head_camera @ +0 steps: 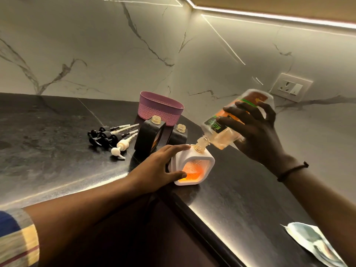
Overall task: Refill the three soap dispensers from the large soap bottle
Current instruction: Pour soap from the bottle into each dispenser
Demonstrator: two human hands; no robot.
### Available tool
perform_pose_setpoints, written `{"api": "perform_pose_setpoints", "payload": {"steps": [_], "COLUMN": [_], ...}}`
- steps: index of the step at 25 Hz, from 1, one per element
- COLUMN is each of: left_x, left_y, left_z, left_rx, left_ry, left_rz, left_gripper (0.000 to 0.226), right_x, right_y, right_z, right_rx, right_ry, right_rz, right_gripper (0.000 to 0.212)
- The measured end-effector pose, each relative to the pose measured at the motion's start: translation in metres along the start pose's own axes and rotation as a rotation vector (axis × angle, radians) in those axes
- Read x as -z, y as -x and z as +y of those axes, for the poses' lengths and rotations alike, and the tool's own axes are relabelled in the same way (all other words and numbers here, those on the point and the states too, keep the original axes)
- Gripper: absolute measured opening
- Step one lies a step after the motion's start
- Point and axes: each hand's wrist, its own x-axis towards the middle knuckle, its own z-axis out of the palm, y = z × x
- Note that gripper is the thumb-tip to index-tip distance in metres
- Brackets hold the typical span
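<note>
Striped sleeve (17,237) is filling the lower left corner, its forearm reaching out over the inner corner of the dark countertop (48,141). At the end of that arm the left hand (159,168) is bracing the white dispenser (194,162), with the fingers spread over its top shoulder and the thumb pressing low on its orange window. This dispenser is standing upright, very near the counter's front edge, right where the two runs of the counter are meeting.

The right hand (258,132), a dark band (292,170) on its wrist, is wrapping its fingers round the large soap bottle (237,120). That bottle is tilting steeply, mouth down, with its neck touching the dispenser's open neck. Liquid seems to be passing between them, though the joined necks are hiding any stream.

Just behind the left hand, two black dispensers (148,135) are standing capless, side by side. A purple basket (159,108) is sitting behind them, close to the wall corner. Left of them, the black pump heads (107,134) and a white pump (121,148) are lying in a loose bunch. A wide run of dark surface is stretching on leftward from there.

On the right, a crumpled pouch (312,241) is lying near the counter's front edge. A wall socket (291,87) is sitting above the bottle.
</note>
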Motion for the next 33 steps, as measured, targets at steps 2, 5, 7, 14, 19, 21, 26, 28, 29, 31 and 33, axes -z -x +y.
{"api": "perform_pose_setpoints", "payload": {"steps": [2,5,7,14,19,21,26,28,29,31,33], "left_x": [0.000,-0.001,0.000,0.001,-0.003,-0.008,-0.038,-0.049,-0.055,-0.067,-0.078], "left_y": [0.000,0.001,0.002,0.000,0.002,0.003,-0.009,-0.026,-0.035,-0.050,-0.062], "left_z": [-0.001,-0.004,-0.004,0.001,0.003,0.003,0.014,0.022,0.027,0.035,0.040], "left_rx": [-0.002,-0.009,-0.016,-0.019,-0.052,-0.110,-0.080,-0.108,-0.105,-0.069,-0.013], "left_ry": [-0.001,0.016,0.019,-0.081,-0.258,-0.453,-0.838,-1.002,-1.074,-1.168,-1.194], "left_rz": [0.003,0.001,0.001,0.003,0.071,0.180,0.390,0.395,0.379,0.342,0.304], "left_gripper": [0.081,0.081,0.081,0.081,0.081,0.083,0.082,0.081,0.080,0.080,0.082], "right_x": [-0.011,-0.026,-0.033,-0.062,-0.077,-0.079,-0.083,-0.083,-0.083,-0.081,-0.077], "right_y": [0.017,0.038,0.046,0.064,0.071,0.078,0.084,0.084,0.084,0.084,0.086], "right_z": [-0.009,-0.020,-0.025,-0.059,-0.086,-0.091,-0.089,-0.089,-0.089,-0.089,-0.091], "right_rx": [-0.143,-0.327,-0.423,-0.800,-1.199,-1.273,-1.316,-1.333,-1.329,-1.303,-1.301], "right_ry": [-0.103,-0.268,-0.326,-0.721,-1.080,-1.195,-1.207,-1.170,-1.161,-1.153,-1.161], "right_rz": [-0.016,-0.051,-0.059,0.058,0.253,0.339,0.360,0.377,0.382,0.393,0.389], "right_gripper": [0.058,0.054,0.057,0.072,0.076,0.071,0.067,0.068,0.069,0.072,0.074]}}
